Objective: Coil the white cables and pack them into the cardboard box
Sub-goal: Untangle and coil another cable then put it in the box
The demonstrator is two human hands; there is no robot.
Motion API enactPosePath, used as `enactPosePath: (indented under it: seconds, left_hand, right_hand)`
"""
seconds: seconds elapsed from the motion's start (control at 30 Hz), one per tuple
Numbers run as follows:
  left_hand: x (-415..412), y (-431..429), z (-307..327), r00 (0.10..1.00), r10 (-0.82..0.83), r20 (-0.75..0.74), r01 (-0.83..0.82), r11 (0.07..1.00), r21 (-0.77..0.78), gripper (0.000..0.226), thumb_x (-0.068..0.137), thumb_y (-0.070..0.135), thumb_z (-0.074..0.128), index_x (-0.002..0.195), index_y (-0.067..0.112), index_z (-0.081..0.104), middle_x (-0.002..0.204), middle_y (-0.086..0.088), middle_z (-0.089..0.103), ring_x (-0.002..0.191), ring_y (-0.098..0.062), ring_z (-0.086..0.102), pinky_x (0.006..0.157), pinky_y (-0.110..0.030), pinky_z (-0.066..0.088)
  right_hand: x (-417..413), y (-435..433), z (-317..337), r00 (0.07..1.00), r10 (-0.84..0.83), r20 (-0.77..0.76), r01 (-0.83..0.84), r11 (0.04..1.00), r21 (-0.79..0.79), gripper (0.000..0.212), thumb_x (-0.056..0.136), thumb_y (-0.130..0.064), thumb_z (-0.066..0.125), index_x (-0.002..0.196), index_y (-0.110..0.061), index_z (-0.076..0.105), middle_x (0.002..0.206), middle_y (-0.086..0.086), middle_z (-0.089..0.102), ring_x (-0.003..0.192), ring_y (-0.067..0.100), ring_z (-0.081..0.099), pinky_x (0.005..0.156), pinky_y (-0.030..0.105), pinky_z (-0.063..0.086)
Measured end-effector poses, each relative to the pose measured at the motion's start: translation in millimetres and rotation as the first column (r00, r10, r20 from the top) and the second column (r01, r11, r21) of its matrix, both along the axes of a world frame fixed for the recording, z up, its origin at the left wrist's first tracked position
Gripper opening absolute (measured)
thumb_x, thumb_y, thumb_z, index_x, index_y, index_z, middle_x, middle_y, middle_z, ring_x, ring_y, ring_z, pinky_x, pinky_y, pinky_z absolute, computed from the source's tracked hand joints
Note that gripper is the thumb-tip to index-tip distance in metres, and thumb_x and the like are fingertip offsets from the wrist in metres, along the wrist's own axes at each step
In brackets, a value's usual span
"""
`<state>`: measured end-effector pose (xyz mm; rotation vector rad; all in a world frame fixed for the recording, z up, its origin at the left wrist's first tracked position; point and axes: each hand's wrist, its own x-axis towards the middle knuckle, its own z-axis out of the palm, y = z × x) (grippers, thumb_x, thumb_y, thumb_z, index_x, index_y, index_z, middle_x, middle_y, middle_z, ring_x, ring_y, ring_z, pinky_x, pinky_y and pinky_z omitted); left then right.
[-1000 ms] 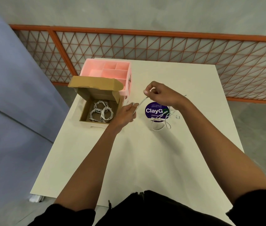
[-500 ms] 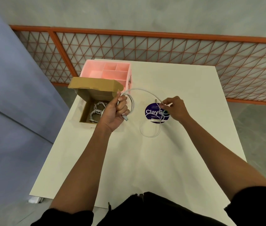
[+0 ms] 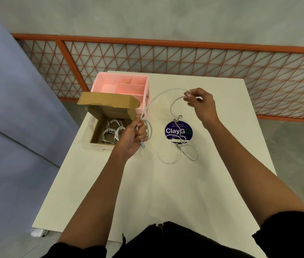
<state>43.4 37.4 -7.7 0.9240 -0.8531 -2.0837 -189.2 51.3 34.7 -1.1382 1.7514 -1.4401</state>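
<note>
Stretching down the frame's middle, the smooth white counter [image 3: 147, 192] carries a pink plastic organiser [image 3: 128, 88] at upper left, its divided tray partly hidden by the raised lid of the brown cardboard box [image 3: 108, 101]. Beside the box, the left hand [image 3: 134, 138], fingers curled, still grips loops of thin white cable [image 3: 158, 95]. The right hand [image 3: 201, 105], which was at the round purple sticker [image 3: 178, 130] half a second ago, now pinches the cable's arc higher. The cable's tail lies looped on the counter below the sticker. Coiled cables [image 3: 112, 130] lie inside the box.

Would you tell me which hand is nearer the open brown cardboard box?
Left. The left hand sits at the brown cardboard box's right wall; the right hand is well off to its right.
</note>
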Motion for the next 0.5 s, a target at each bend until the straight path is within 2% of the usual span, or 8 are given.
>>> enactPosePath:
  seconds: [0.1,0.2,0.23,0.3,0.37,0.43,0.5]
  left_hand:
    - [-0.2,0.9,1.1,1.0,0.006,0.009,-0.006,1.0,-0.004,0.041,0.101,0.039,0.033,0.065,0.021,0.032,0.052,0.004,0.01,0.046,-0.012,0.005,0.046,-0.021,0.017]
    - [0.2,-0.1,2.8,0.999,0.007,-0.037,-0.006,1.0,0.021,0.041,0.102,0.037,0.033,0.064,0.02,0.033,0.044,0.009,0.019,0.045,-0.011,0.005,0.044,-0.02,0.019]
    - [0.5,-0.6,3.7,0.999,0.005,-0.046,-0.004,1.0,0.028,0.04,0.102,0.036,0.033,0.065,0.02,0.033,0.043,0.009,0.021,0.045,-0.011,0.005,0.043,-0.02,0.019]
    - [0.9,-1.2,6.0,0.999,-0.02,-0.034,0.021,1.0,0.013,0.039,0.102,0.033,0.034,0.065,0.02,0.033,0.043,0.01,0.023,0.045,-0.011,0.005,0.043,-0.02,0.018]
    - [-1.3,-1.1,7.7,0.998,-0.069,0.009,0.069,0.998,-0.012,0.038,0.102,0.031,0.034,0.065,0.02,0.032,0.042,0.01,0.023,0.044,-0.011,0.005,0.045,-0.021,0.016]
    - [-5.7,0.4,9.1,0.993,-0.11,0.033,0.111,0.994,-0.011,0.038,0.101,0.029,0.036,0.064,0.02,0.032,0.042,0.011,0.022,0.039,-0.008,0.008,0.044,-0.021,0.015]
    - [-10.6,2.3,11.0,0.991,-0.13,0.032,0.129,0.992,0.007,0.039,0.1,0.029,0.038,0.063,0.02,0.032,0.041,0.011,0.022,0.037,-0.006,0.009,0.043,-0.02,0.016]
  right_hand:
    - [0.2,-9.9,11.3,0.999,-0.005,-0.044,0.003,0.999,-0.037,0.015,0.091,-0.024,0.063,0.096,-0.01,0.065,0.093,0.002,0.066,0.091,0.019,0.067,0.082,0.029,0.054]
    - [-0.9,-11.9,9.5,0.976,-0.031,-0.215,0.038,0.999,0.027,0.02,0.092,-0.027,0.061,0.1,-0.01,0.066,0.108,0.007,0.062,0.086,0.012,0.058,0.073,0.007,0.045]
    - [-0.8,-10.0,7.9,0.964,-0.028,-0.266,0.05,0.996,0.078,0.021,0.092,-0.025,0.061,0.102,-0.008,0.066,0.106,0.005,0.061,0.088,0.013,0.056,0.075,0.008,0.044]
    - [-2.4,-6.9,-1.6,0.945,0.048,-0.325,0.025,0.976,0.217,0.019,0.09,-0.024,0.063,0.103,-0.011,0.067,0.101,-0.002,0.059,0.099,0.018,0.057,0.095,0.028,0.044]
    - [0.1,-0.9,-8.4,0.919,0.188,-0.346,-0.07,0.943,0.325,0.024,0.084,-0.024,0.069,0.107,-0.02,0.064,0.113,-0.004,0.057,0.113,0.018,0.053,0.105,0.045,0.036]
    - [6.3,3.0,-10.8,0.89,0.316,-0.33,-0.204,0.92,0.334,0.041,0.08,-0.027,0.073,0.118,-0.024,0.057,0.124,-0.004,0.057,0.119,0.014,0.05,0.107,0.045,0.034]
    - [15.8,5.1,-5.9,0.846,0.458,-0.274,-0.37,0.873,0.317,0.045,0.083,-0.03,0.071,0.124,-0.022,0.054,0.123,-0.005,0.06,0.117,0.01,0.051,0.104,0.037,0.038]
